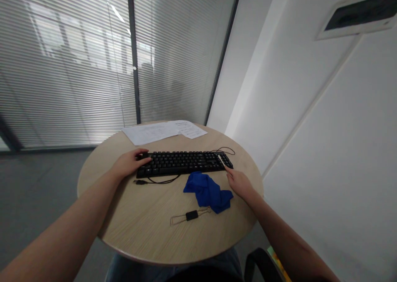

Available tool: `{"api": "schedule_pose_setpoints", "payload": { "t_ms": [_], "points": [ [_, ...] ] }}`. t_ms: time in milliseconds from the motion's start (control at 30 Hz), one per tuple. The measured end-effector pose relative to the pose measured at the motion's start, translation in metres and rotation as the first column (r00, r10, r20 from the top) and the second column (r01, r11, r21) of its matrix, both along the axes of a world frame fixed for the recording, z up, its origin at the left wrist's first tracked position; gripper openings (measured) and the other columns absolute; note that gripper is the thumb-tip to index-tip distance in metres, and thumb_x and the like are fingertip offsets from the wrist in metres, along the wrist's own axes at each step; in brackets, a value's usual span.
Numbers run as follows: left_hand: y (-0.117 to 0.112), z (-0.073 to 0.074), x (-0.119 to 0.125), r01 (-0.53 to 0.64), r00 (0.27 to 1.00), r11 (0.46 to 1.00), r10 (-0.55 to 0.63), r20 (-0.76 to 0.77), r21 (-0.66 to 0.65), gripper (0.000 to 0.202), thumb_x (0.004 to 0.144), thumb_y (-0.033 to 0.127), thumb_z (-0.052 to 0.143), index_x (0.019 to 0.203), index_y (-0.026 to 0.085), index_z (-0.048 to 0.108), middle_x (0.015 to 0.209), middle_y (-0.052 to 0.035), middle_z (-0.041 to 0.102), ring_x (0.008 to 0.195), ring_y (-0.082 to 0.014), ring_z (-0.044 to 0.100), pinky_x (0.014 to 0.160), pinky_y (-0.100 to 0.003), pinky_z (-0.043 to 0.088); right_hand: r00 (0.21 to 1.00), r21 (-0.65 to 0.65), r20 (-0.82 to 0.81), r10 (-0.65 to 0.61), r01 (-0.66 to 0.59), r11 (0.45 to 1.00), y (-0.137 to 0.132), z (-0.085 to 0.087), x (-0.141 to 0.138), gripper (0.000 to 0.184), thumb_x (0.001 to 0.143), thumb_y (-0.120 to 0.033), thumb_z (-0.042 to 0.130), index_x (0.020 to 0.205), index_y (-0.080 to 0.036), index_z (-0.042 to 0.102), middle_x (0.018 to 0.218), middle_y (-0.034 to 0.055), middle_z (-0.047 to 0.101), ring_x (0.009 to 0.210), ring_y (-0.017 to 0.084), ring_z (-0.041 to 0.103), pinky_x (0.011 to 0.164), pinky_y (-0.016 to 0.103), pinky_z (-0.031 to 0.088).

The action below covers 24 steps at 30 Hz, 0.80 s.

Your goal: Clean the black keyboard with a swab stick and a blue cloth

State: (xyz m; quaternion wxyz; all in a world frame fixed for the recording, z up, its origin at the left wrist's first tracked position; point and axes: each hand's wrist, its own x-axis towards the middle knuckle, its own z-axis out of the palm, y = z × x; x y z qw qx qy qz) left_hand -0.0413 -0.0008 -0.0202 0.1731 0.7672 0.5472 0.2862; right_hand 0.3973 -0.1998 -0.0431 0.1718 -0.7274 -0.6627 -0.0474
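A black keyboard lies across the middle of the round table. My left hand grips its left end, thumb over the edge keys and fingers at the back corner. Over the number pad, my right hand is closed on a thin white stick-like tool; its tip rests at or just above the keys, and its exact kind is too small to tell. A crumpled blue cloth lies just left of my right hand, in front of the keyboard.
A black binder clip with spread wire handles lies near the front of the table. A USB cable runs before the keyboard, another loop behind it. Papers cover the far edge. A chair armrest stands at lower right.
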Motion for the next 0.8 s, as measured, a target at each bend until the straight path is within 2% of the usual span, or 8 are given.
{"api": "schedule_pose_setpoints", "payload": {
  "t_ms": [233,400,600,800],
  "points": [
    [-0.001,0.002,0.000,0.005,1.000,1.000,-0.004,-0.023,0.017,0.071,0.070,0.066,0.060,0.124,0.020,0.069,0.113,-0.0113,0.075,0.102,-0.0335,0.070,0.095,-0.041,0.051,1.000,0.019,-0.007,0.018,-0.017,1.000,0.020,0.007,0.001,0.046,0.096,-0.021,0.044,0.139,-0.014,0.061,0.129,0.0161,0.069,0.114,0.027,0.068,0.101,0.035,0.048],
    [-0.002,0.002,-0.001,-0.008,1.000,1.000,0.008,-0.019,0.005,0.071,0.070,0.067,0.060,0.124,0.022,0.069,0.110,-0.0105,0.076,0.100,-0.0329,0.070,0.093,-0.040,0.052,1.000,0.056,-0.019,-0.009,0.010,0.998,0.022,0.007,-0.001,0.047,0.097,-0.021,0.043,0.140,-0.015,0.060,0.129,0.0157,0.069,0.113,0.027,0.069,0.100,0.036,0.049],
    [-0.003,0.003,0.000,-0.003,1.000,1.000,0.003,-0.013,0.006,0.070,0.071,0.067,0.061,0.124,0.022,0.069,0.108,-0.0099,0.076,0.097,-0.0313,0.071,0.093,-0.038,0.052,0.988,0.227,-0.137,-0.071,0.101,0.969,-0.002,0.000,0.014,0.048,0.099,-0.027,0.039,0.143,-0.018,0.057,0.133,0.0109,0.068,0.118,0.024,0.066,0.104,0.037,0.049],
    [0.000,0.000,-0.001,0.005,1.000,1.000,-0.005,-0.028,-0.005,0.072,0.072,0.069,0.059,0.126,0.022,0.068,0.111,-0.0100,0.075,0.100,-0.0314,0.071,0.093,-0.039,0.052,0.973,0.136,-0.177,-0.147,0.172,0.976,-0.038,-0.009,0.015,0.050,0.098,-0.028,0.041,0.142,-0.016,0.058,0.131,0.0128,0.068,0.120,0.026,0.065,0.104,0.039,0.048]
  ]
}}
